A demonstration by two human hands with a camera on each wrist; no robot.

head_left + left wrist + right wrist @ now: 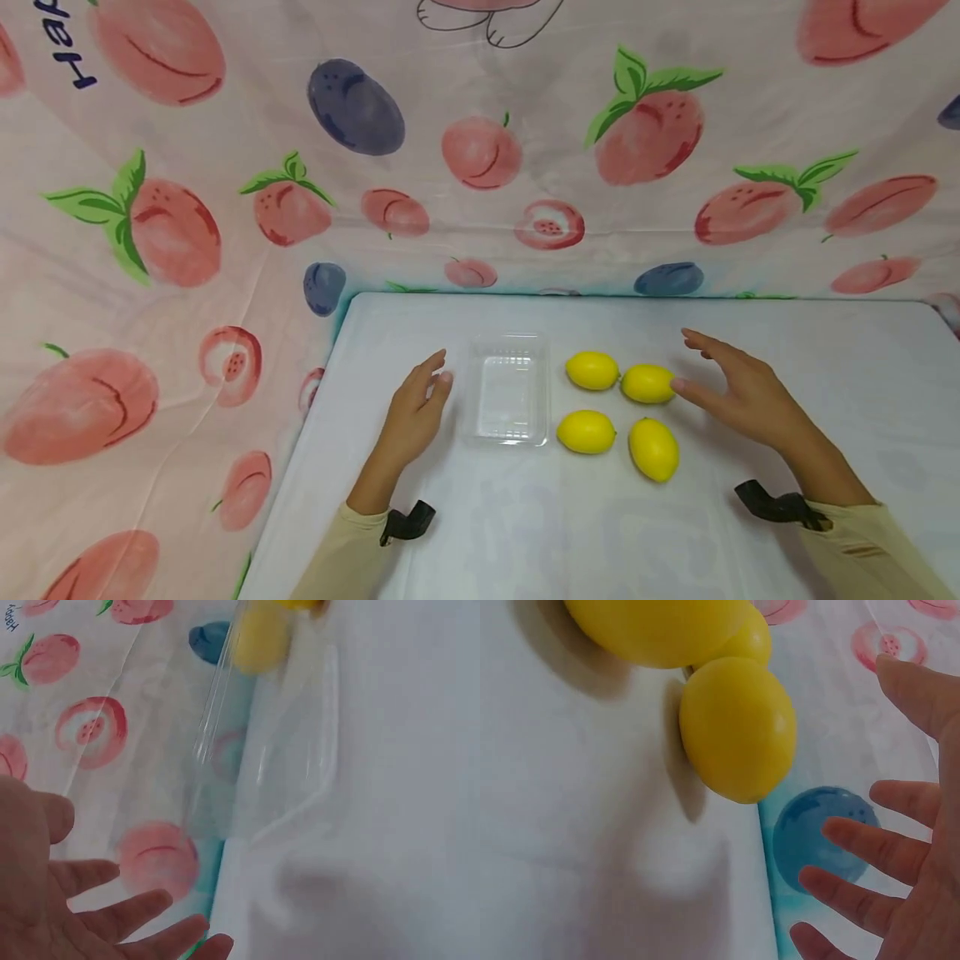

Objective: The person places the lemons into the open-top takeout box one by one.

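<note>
A clear plastic container (508,400) with nothing in it sits on the white table. Just left of it my left hand (416,408) hovers with loosely extended fingers, holding nothing. To the container's right lie several yellow lemons: a back left one (592,370), a back right one (648,384), a front left one (586,432) and a front right one (654,450). My right hand (738,392) is right of them, fingers spread and nothing held; its thumb tip overlaps the back right lemon in the head view. In the right wrist view that hand (915,855) faces a lemon (739,727).
A white cloth (480,517) covers the table. Behind and to the left hangs a fruit-printed curtain (420,158), meeting the table's back edge. A black strap (408,522) is on the left wrist, another black strap (780,506) on the right.
</note>
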